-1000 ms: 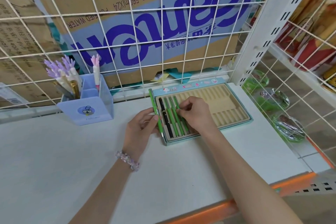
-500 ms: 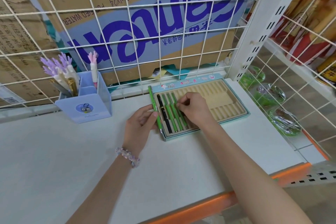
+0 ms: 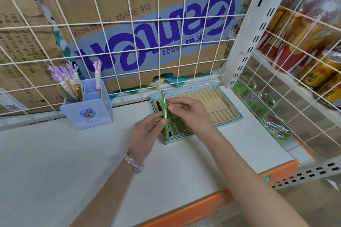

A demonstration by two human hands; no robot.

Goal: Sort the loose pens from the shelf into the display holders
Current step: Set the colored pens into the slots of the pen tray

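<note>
A flat display tray with beige grooves and a teal rim lies on the white shelf. A black pen and several green pens lie in its left grooves. My left hand pinches a green pen and holds it lifted, upright over the tray's left edge. My right hand hovers over the tray beside that pen with fingers loosely curled; whether its fingertips touch the pen I cannot tell.
A lilac pen holder with purple and pink topped pens stands at the back left. A wire grid backs the shelf, with a cardboard box behind. Green wrapped items lie right of the tray. An orange strip marks the front edge.
My left hand has lifted the green pen from beside the tray's left rim and raised it upright. My right hand has come off the pens in the grooves and risen toward it.
</note>
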